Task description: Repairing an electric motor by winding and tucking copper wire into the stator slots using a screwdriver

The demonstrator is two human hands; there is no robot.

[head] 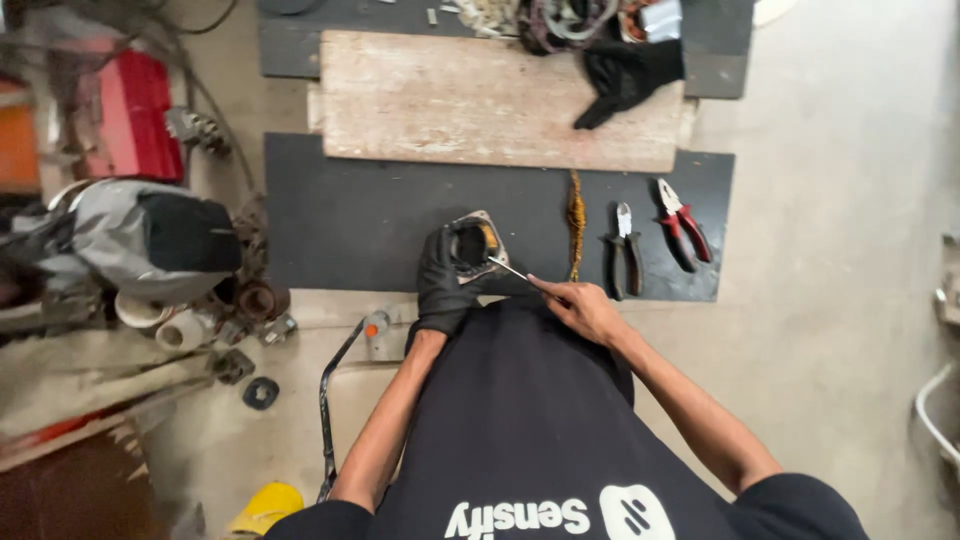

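Observation:
My left hand [443,283], in a black glove, grips a small square metal motor part [478,243] with a round dark opening and orange windings inside; it rests on a dark mat [350,220]. Bare, my right hand [578,306] holds a thin metal tool [512,269] whose tip reaches into the opening of the part. A rusty brown bundle of wire [575,222] lies on the mat just to the right of the part.
Black-handled pliers [626,247] and red-handled pliers [683,222] lie on the mat at right. A worn wooden board [480,100] lies behind, with a black glove [625,75] on it. Red boxes [125,110], a grey machine [150,235] and tape rolls clutter the left floor.

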